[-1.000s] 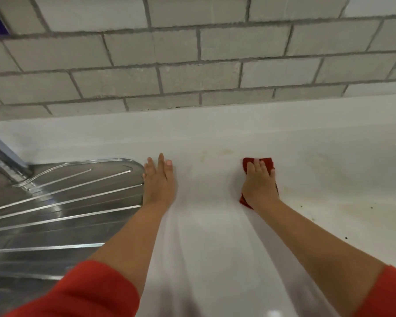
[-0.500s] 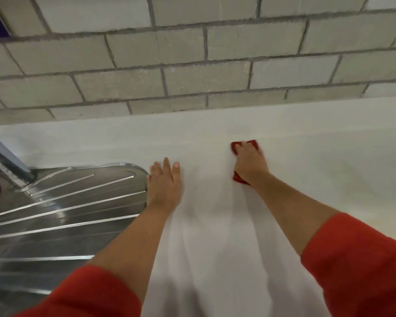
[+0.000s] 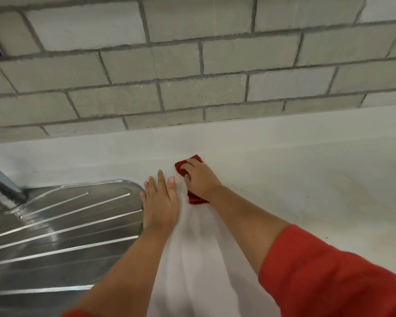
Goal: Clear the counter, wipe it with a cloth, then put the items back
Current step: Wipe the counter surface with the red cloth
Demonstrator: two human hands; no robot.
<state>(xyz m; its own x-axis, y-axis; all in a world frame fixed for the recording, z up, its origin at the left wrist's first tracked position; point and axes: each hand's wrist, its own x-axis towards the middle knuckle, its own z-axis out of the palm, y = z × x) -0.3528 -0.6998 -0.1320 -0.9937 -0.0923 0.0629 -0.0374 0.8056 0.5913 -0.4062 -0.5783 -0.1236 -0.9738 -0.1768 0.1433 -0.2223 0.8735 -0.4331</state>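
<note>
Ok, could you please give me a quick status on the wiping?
Right hand gripping red cloth on white counter. Left hand flat beside steel drainboard. No obstacles in view.

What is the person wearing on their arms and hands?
Both arms wear orange-red fabric sleeves. The right sleeve ends partway up the forearm, and only a sliver of the left sleeve shows at the bottom edge. The forearms are bare. The left hand and right hand are bare too: no gloves, and no ring, watch or bracelet shows.
</note>
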